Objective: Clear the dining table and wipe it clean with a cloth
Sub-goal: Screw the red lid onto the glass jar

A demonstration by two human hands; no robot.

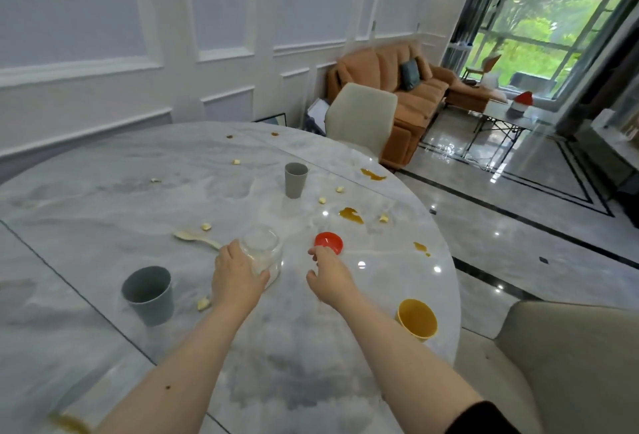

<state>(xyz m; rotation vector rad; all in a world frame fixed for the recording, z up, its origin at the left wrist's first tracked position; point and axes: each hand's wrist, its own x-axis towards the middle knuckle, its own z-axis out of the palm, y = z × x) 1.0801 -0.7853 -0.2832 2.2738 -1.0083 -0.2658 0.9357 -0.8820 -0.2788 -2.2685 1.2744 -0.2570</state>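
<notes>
On the round marble dining table (138,174), my left hand (235,274) grips a clear glass jar (262,248) that leans a little to the left. My right hand (328,274) reaches toward a red lid (330,241) lying flat; its fingertips are just short of the lid and hold nothing. A blue-grey cup (148,295) stands to the left, a grey cup (295,179) farther back, and a yellow cup (416,319) near the right edge. A pale spoon (195,238) lies left of the jar. Food crumbs and amber spills (351,215) dot the surface.
A beige chair (361,119) stands at the table's far side and another (567,364) at the near right. Beyond lie an orange sofa (397,87), a glossy tiled floor, and a small folding table (501,115) by the window.
</notes>
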